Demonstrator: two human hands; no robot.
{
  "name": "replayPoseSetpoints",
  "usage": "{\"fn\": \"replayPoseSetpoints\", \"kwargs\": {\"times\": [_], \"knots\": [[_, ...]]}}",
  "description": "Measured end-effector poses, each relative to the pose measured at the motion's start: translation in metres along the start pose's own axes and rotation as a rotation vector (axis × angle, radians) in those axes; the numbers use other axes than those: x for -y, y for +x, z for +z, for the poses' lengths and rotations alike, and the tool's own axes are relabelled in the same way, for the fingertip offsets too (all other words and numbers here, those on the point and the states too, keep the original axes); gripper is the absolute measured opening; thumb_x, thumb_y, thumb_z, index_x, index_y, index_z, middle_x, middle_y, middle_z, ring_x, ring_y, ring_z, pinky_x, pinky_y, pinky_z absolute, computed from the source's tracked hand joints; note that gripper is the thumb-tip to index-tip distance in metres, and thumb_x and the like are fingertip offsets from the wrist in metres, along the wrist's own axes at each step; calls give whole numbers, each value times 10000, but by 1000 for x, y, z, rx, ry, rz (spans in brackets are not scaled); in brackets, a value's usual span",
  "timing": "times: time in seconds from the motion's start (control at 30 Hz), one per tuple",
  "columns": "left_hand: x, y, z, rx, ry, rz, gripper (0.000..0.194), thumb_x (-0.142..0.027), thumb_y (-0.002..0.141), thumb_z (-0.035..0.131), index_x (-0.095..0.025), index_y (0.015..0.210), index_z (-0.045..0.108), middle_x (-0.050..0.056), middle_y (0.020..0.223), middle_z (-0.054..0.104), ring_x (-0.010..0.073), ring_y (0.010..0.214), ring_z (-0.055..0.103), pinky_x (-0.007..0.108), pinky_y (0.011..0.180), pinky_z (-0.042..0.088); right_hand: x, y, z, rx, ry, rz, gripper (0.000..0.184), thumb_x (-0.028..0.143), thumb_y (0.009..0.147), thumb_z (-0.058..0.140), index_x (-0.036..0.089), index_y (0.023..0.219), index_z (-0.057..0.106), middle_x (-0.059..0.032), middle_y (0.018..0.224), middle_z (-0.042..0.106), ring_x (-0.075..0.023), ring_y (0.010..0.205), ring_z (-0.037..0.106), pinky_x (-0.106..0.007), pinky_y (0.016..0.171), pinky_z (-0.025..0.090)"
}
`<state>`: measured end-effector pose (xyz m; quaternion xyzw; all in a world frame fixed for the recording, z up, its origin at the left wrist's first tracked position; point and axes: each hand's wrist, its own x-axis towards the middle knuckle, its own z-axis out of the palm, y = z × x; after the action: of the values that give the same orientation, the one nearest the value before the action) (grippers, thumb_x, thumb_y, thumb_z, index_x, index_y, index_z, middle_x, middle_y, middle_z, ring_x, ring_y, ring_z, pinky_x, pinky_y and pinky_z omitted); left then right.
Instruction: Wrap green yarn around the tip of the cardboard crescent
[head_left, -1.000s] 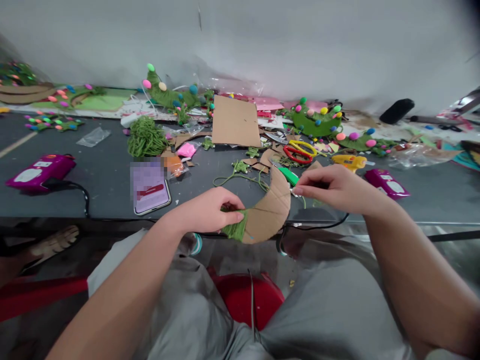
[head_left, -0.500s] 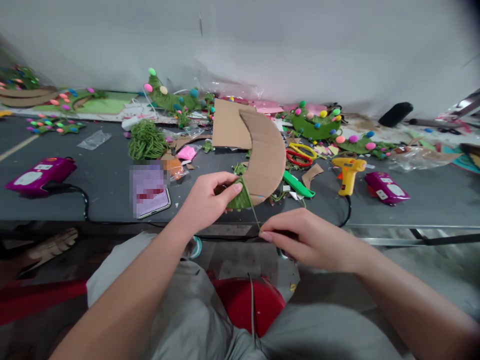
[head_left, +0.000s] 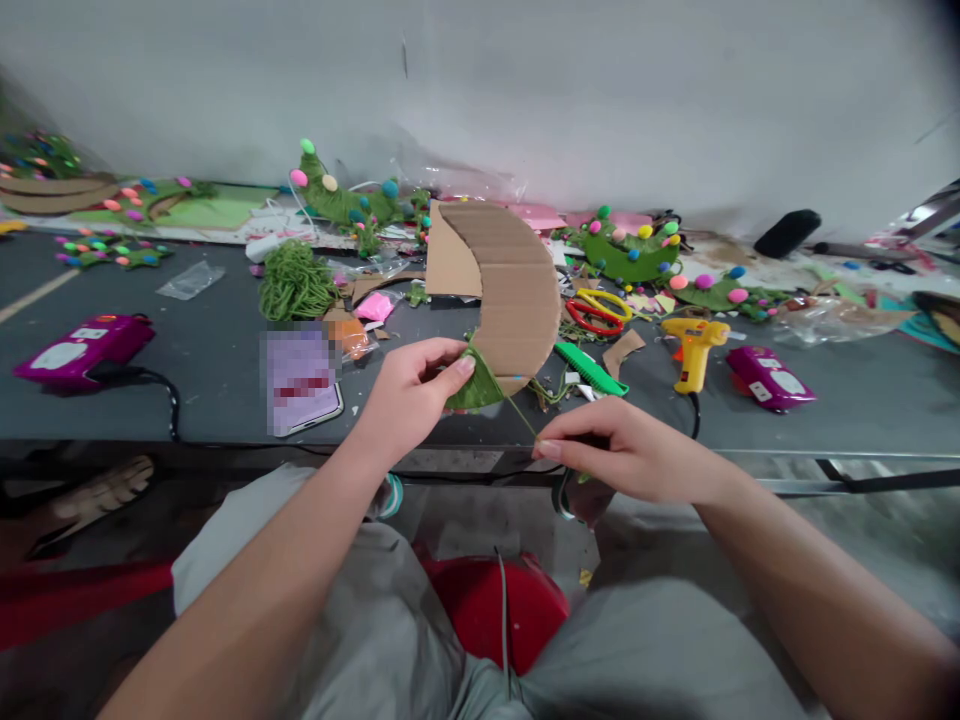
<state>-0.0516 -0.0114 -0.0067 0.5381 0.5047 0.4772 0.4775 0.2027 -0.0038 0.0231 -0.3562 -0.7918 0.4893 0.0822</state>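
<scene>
While pinching the wrapped lower end of a brown, crescent-shaped corrugated cardboard cutout [head_left: 525, 290] between thumb and fingers of the left hand [head_left: 405, 400], drawing out 1 thin green yarn strand [head_left: 520, 415] towards the right hand [head_left: 630, 450], with its thumb and forefinger pressed together on the strand; already covered at the held end by a snug green yarn wrap [head_left: 484, 388], yet bare along the broad curve, so seemingly only part-wound; raised near the front edge of the dark grey table [head_left: 217, 390], overlapping a flat brown cardboard sheet [head_left: 450, 255], just beside a bright green plastic tool [head_left: 592, 368]; impossible to see the wrap's tip behind the left thumb, or the left fingertips underneath; hard to follow the strand past the right fingertips; impossible to read the pixelated phone screen [head_left: 304, 380].
</scene>
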Motion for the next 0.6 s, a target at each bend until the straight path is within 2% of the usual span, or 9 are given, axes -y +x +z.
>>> {"fn": "replayPoseSetpoints", "kwargs": {"times": [0.2, 0.3, 0.4, 0.5, 0.6], "knots": [[-1, 3, 0, 25, 1, 20, 359, -401, 856, 701, -136, 1097, 731, 62, 932, 716, 173, 836, 620, 277, 753, 488, -16, 12, -1, -10, -94, -34, 385, 498, 940, 535, 185, 929, 758, -44, 797, 720, -180, 719, 605, -265, 608, 458], [-2, 2, 0, 35, 21, -10, 360, -400, 834, 725, -130, 1072, 722, 63, 935, 718, 166, 841, 611, 270, 755, 463, -17, 13, -1, 3, -110, -25, 366, 470, 942, 540, 182, 939, 765, -43, 817, 736, -180, 729, 621, -268, 640, 479], [-2, 0, 2, 57, -55, -50, 354, -408, 811, 745, -137, 1037, 721, 70, 954, 726, 168, 842, 623, 278, 768, 472, -20, 17, 1, 23, -101, -31, 351, 436, 945, 542, 170, 949, 771, -50, 870, 756, -184, 770, 651, -273, 710, 512], [-3, -2, 4, 147, -139, -91, 357, -415, 799, 759, -148, 1034, 728, 77, 975, 731, 171, 844, 639, 281, 763, 488, -33, 22, -2, 12, -87, -65, 330, 410, 937, 554, 168, 1014, 764, -65, 989, 769, -207, 895, 680, -296, 820, 533], [-5, -3, 3, 355, -38, -144, 333, -403, 814, 747, -143, 1021, 744, 64, 919, 732, 158, 802, 631, 266, 735, 483, -53, 26, -12, -83, -115, -164, 384, 453, 829, 686, 191, 1104, 743, -83, 1135, 747, -242, 1027, 665, -338, 897, 533]]}}
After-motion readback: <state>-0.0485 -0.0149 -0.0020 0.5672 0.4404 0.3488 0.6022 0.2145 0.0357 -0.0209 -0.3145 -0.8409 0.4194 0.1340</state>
